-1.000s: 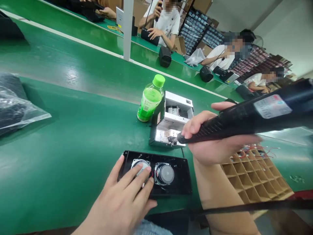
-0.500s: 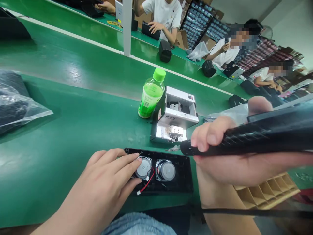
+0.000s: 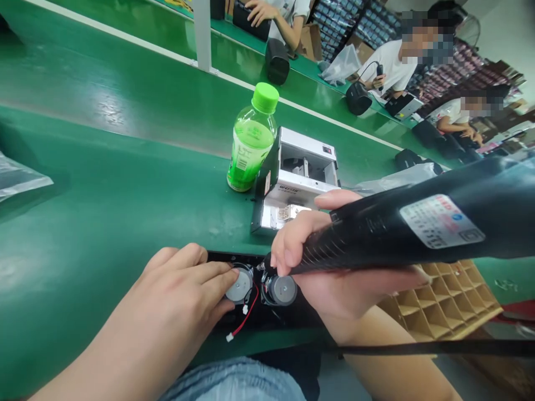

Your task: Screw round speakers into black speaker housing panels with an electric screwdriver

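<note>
A black speaker panel (image 3: pixel 276 317) with two round silver speaker drivers lies at the near edge of the green table (image 3: pixel 104 206). My left hand (image 3: pixel 179 295) lies on its left part, fingers stretched out and touching the left driver (image 3: pixel 238 285). A red wire with a white plug (image 3: pixel 240 326) trails from the drivers. My right hand (image 3: pixel 330 267) is wrapped round a black electric screwdriver (image 3: pixel 409 228), whose tip sits between the two drivers, just by the right driver (image 3: pixel 282 289).
A green drink bottle (image 3: pixel 251 139) and a white and black screw feeder box (image 3: pixel 295 184) stand behind the panel. A cardboard grid tray (image 3: pixel 451 301) lies at the right. A plastic bag (image 3: pixel 16 178) is at the far left. Other people work at a bench behind.
My right hand has brought the screwdriver down and left, from the feeder box to the spot between the drivers. My left hand shifted left, uncovering the left driver and the red wire.
</note>
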The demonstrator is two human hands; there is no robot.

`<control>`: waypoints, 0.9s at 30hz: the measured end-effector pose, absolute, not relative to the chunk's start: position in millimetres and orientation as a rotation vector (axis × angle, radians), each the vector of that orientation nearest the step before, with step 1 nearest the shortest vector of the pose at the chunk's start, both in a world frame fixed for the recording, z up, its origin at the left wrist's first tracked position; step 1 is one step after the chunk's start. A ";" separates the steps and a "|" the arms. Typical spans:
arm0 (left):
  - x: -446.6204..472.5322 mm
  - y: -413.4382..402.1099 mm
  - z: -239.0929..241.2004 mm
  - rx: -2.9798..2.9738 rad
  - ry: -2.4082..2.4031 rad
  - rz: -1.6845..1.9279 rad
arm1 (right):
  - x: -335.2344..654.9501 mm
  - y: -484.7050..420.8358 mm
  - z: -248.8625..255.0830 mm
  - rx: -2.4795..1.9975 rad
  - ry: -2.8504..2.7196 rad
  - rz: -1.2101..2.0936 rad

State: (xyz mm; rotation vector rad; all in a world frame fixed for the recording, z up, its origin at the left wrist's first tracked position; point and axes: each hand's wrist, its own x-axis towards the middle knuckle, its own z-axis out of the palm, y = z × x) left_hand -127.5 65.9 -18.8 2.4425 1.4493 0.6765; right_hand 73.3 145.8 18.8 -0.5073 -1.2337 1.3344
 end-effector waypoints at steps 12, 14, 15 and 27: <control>-128.7 65.3 -25.0 2.381 1.431 0.708 | 69.5 147.3 17.9 -0.554 -1.219 1.313; -128.0 64.8 -23.8 2.377 1.433 0.718 | 70.8 147.2 18.6 -0.557 -1.223 1.335; -127.8 64.8 -23.2 2.379 1.429 0.721 | 71.8 147.1 19.0 -0.553 -1.234 1.349; -127.1 65.1 -21.0 2.390 1.446 0.667 | 72.5 148.0 15.7 -0.496 -1.285 1.326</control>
